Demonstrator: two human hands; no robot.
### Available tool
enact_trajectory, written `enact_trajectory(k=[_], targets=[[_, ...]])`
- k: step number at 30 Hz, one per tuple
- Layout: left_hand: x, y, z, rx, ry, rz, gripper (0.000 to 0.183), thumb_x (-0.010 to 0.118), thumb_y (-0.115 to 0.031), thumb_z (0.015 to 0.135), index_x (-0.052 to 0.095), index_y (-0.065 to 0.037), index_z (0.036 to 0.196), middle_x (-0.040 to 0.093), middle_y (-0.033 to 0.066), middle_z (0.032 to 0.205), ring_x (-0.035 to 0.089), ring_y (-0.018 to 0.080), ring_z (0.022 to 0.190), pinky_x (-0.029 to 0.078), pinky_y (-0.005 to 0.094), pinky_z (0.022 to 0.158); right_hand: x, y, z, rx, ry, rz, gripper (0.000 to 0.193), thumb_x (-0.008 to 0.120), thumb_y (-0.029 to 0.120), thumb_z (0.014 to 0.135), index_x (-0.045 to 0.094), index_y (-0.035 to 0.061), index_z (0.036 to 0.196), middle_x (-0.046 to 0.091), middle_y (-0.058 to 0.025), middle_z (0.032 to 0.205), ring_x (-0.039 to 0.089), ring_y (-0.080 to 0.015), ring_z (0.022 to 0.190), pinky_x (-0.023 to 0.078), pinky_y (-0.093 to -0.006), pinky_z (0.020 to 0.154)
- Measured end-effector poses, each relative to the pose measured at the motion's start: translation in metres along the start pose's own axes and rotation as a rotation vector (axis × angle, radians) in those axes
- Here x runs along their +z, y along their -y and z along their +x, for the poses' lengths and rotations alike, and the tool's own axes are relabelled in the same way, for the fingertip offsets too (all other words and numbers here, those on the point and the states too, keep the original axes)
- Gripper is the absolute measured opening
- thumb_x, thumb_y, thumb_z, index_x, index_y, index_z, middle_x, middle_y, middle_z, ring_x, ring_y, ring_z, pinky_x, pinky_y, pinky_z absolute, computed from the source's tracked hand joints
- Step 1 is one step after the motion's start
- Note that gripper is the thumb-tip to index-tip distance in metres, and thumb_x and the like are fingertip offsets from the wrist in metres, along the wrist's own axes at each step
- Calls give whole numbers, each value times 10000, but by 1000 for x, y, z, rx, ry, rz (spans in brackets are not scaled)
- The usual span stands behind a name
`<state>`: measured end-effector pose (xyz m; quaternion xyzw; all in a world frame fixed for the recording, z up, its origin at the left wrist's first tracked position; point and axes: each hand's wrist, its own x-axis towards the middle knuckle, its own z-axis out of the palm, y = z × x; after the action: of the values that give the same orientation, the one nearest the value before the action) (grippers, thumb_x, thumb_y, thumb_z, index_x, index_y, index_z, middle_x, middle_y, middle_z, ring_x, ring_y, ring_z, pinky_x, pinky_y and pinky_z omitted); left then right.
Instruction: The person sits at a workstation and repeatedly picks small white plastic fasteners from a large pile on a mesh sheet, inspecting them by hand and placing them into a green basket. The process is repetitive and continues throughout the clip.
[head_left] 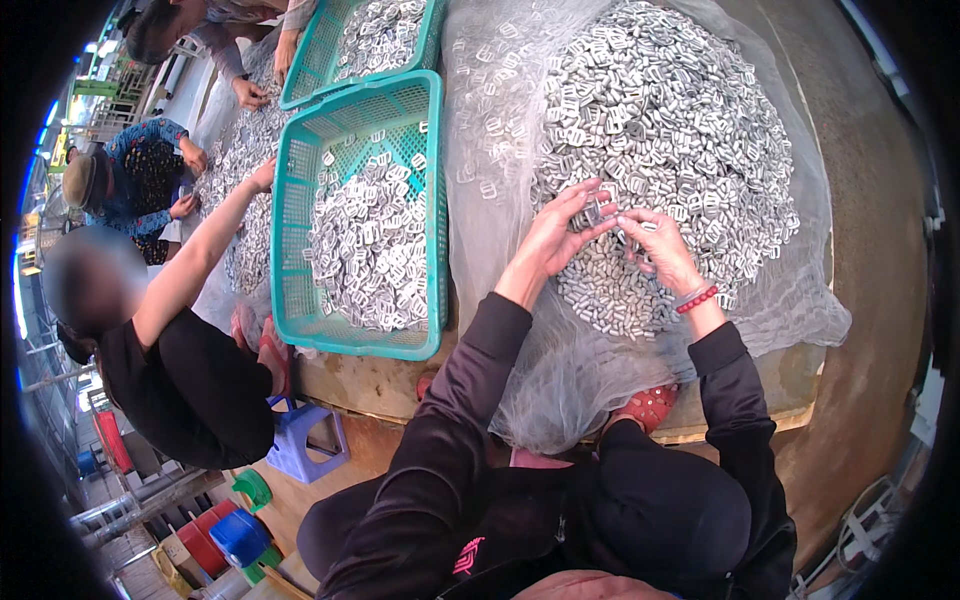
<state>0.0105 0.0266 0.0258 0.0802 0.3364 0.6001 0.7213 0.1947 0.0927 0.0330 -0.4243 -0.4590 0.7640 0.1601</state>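
A large heap of grey metal slider buckles (690,110) lies in front of me on a sheer mesh cloth. Small rounded metal pieces (610,300) gather at its near edge. My left hand (562,232) is over the heap's near left part, fingers partly stretched and holding a metal buckle (597,210). Close beside it, my right hand (664,252), with a red bead bracelet (697,299) at the wrist, has its thumb and finger pinched together near the left fingertips. What the right fingers pinch is too small to make out.
A green plastic basket (436,215) partly filled with buckles stands left of the heap, with another green basket (432,45) beyond it. Mesh cloth (560,385) bunches toward my feet. Three people work over another buckle pile (245,235) at left, near a purple stool (300,445).
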Motion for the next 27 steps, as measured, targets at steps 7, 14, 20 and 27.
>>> enact_trajectory(k=[7,14,20,27], targets=[[12,5,-21,80,-41,322,591,549,-122,947,267,-117,1465,500,111,1331,493,215,1214,469,373,963,17,-5,-9,-66,-56,70,302,639,257,912,623,40,1122,577,4,705,523,-41,537,285,-174,342],[-8,20,-25,134,102,117,388,615,-97,882,514,-56,1254,554,96,1207,552,205,1111,530,393,847,8,-9,-6,-64,-173,59,259,630,229,902,625,58,1095,667,-7,895,556,-48,654,336,-176,463],[-20,51,-36,-93,-20,-331,517,543,-446,916,524,-33,1226,580,74,1098,594,244,1006,514,512,868,13,-10,-15,-352,-188,-95,324,485,312,983,604,37,1108,573,-13,831,534,-86,738,419,-234,568],[0,75,-32,-143,-226,-700,495,521,-549,895,573,-112,1121,582,15,1122,584,230,1020,493,474,908,54,20,-38,-952,49,-1131,337,421,269,994,604,20,1129,599,-68,1042,538,-179,990,446,-331,866]])
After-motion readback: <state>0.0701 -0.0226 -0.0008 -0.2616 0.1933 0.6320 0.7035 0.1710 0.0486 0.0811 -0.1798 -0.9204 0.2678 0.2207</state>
